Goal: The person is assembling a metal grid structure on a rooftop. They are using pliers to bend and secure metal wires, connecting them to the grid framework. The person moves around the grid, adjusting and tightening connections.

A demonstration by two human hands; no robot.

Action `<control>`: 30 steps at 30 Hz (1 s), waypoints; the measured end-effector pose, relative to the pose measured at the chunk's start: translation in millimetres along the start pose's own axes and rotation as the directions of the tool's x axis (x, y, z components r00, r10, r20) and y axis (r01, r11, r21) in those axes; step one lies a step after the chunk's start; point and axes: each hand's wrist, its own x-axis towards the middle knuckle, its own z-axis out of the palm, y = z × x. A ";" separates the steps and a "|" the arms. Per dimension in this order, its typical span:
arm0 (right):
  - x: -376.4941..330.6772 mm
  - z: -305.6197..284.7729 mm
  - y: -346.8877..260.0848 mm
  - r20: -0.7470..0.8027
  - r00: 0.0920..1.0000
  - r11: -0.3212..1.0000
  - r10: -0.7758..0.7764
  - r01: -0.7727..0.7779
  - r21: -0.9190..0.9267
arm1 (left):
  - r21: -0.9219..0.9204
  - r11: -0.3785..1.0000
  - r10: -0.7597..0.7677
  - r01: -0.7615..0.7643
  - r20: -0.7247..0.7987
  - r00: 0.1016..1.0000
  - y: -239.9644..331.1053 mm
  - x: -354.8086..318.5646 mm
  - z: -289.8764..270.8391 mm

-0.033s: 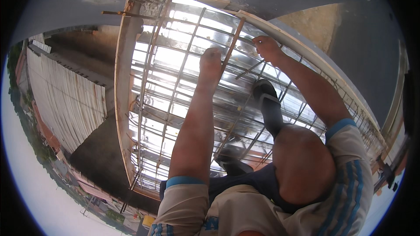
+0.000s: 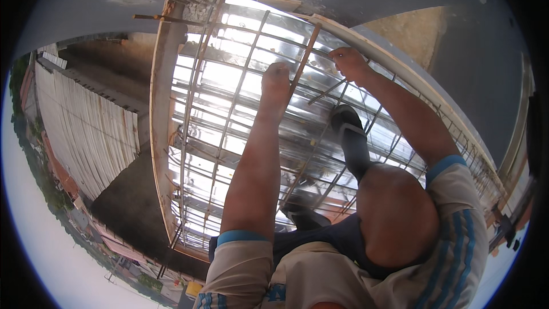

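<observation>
Two hands: left hand (image 2: 276, 80) and right hand (image 2: 349, 63), each grip closed on one rebar (image 2: 303, 60).

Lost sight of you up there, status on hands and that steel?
Left hand gripping a rusty rebar. Right hand closed at a bar crossing near the wooden edge board. Both feet on the rebar grid; nothing blocking.

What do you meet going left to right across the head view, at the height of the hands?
Corrugated roof → wooden side board → rebar grid → left hand → right hand → grey concrete slab.
</observation>
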 end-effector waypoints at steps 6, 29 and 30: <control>6.0 -11.3 -13.4 0.212 0.966 0.904 0.148 -0.220 0.368 | 0.120 0.990 0.071 -0.073 0.013 0.997 -8.1 31.3 15.7; 16.5 -10.7 -19.6 0.204 0.975 0.989 0.085 -0.107 0.103 | 0.761 0.619 0.193 -0.195 0.094 0.977 -32.1 82.3 25.4; 18.3 -16.6 -11.0 0.208 0.973 0.983 0.097 -0.126 0.133 | 0.741 0.648 0.188 -0.177 0.070 0.980 -14.3 75.1 36.8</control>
